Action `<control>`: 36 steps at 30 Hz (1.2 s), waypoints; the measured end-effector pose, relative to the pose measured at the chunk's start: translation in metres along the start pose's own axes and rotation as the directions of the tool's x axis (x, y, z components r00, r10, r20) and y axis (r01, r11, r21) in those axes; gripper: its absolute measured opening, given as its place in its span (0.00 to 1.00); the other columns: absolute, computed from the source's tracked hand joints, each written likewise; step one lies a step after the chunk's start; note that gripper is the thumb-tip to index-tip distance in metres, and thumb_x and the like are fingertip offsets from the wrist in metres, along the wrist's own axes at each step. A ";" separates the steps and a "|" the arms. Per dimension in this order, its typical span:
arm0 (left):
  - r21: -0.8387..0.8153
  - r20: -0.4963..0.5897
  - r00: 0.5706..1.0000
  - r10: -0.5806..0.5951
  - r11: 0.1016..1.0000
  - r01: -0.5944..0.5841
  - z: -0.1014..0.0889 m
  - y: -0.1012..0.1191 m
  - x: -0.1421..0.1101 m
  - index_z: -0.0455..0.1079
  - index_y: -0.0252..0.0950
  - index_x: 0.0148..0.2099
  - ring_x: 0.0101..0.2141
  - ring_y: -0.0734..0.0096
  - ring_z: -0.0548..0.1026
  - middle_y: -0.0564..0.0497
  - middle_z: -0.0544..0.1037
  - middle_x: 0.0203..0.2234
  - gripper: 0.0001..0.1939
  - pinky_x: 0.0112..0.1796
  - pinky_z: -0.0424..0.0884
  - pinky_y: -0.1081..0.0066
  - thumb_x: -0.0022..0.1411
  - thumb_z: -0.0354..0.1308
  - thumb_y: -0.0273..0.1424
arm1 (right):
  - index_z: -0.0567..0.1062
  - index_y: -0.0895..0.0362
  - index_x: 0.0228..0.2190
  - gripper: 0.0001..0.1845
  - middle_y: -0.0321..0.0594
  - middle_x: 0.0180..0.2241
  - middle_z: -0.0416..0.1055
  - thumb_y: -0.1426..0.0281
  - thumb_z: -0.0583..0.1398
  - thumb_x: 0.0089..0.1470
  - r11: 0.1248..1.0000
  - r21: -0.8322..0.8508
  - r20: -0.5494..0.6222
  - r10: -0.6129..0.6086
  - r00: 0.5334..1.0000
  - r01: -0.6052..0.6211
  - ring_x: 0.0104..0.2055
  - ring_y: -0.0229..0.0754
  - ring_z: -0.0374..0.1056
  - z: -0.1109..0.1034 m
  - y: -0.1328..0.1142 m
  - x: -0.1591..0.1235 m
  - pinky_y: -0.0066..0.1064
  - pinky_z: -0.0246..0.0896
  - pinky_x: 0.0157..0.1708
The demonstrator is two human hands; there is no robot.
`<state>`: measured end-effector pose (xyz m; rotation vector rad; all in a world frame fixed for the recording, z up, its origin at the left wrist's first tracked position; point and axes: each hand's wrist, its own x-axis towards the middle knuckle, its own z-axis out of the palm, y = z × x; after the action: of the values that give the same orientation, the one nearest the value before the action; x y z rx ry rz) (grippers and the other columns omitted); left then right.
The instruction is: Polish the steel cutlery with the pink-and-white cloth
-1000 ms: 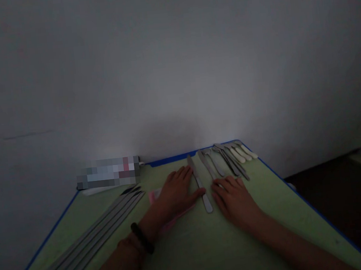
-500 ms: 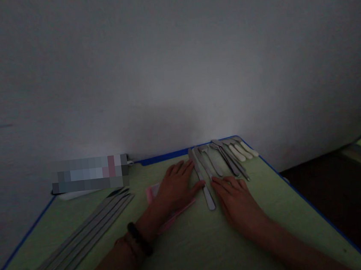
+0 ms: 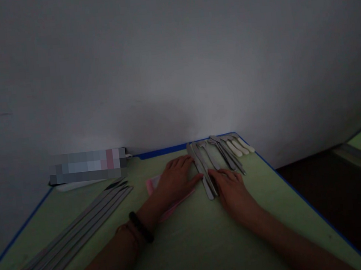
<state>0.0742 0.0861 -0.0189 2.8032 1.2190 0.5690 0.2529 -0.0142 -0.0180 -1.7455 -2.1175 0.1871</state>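
Two silver table knives lie side by side, pointing away from me: the left knife (image 3: 208,190) and the right knife (image 3: 209,179). My left hand (image 3: 177,180) is open over a pink-edged item (image 3: 167,213), its fingers stretched forward and its thumb at the left knife. Most of the pink item is hidden under that hand and wrist. Against the right knife's side rest the slightly bent fingers of my right hand (image 3: 233,189), without wrapping round it. Just beyond, a small fork or spoon (image 3: 210,155) lies apart from several dark metal utensils (image 3: 224,156).
Several white-handled utensils (image 3: 241,146) lie at the far right corner of the green table (image 3: 192,245). Long grey strips (image 3: 75,236) stretch along the left side. A blurred-out object (image 3: 87,166) stands at the back left, against the wall (image 3: 173,67).
My right hand has brought the right knife closer alongside the left one, so its handle now lies next to it. My left hand stays in about the same place. The view has tilted slightly.
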 end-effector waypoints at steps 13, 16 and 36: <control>0.041 0.014 0.999 0.042 0.998 -0.043 0.002 -0.001 0.000 0.59 0.37 0.59 0.55 0.55 0.63 0.44 0.66 0.56 0.32 0.55 0.56 0.56 0.62 0.44 0.53 | 0.62 0.61 0.56 0.29 0.47 0.52 0.67 0.83 0.46 0.52 0.999 0.015 -0.052 -0.049 0.997 0.050 0.57 0.48 0.55 0.000 0.005 0.001 0.43 0.44 0.55; 0.031 -0.034 0.999 0.027 0.999 -0.026 0.002 -0.001 0.001 0.58 0.34 0.60 0.55 0.57 0.63 0.41 0.66 0.55 0.28 0.55 0.57 0.57 0.65 0.46 0.47 | 0.62 0.60 0.55 0.27 0.46 0.53 0.66 0.82 0.47 0.53 0.995 0.018 -0.117 -0.092 0.989 0.095 0.57 0.47 0.56 0.002 0.004 0.002 0.42 0.46 0.55; 0.314 -0.114 0.980 -0.160 0.930 0.189 -0.074 -0.039 -0.172 0.60 0.30 0.57 0.56 0.51 0.60 0.38 0.66 0.53 0.21 0.57 0.54 0.48 0.65 0.49 0.33 | 0.62 0.59 0.56 0.25 0.47 0.58 0.60 0.65 0.52 0.58 0.884 0.085 -0.058 -0.456 0.888 0.460 0.59 0.48 0.54 0.037 -0.090 0.006 0.43 0.51 0.58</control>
<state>-0.0863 -0.0178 -0.0108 2.9041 1.7037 0.5252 0.1558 -0.0227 -0.0196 -1.1387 -2.3791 0.1202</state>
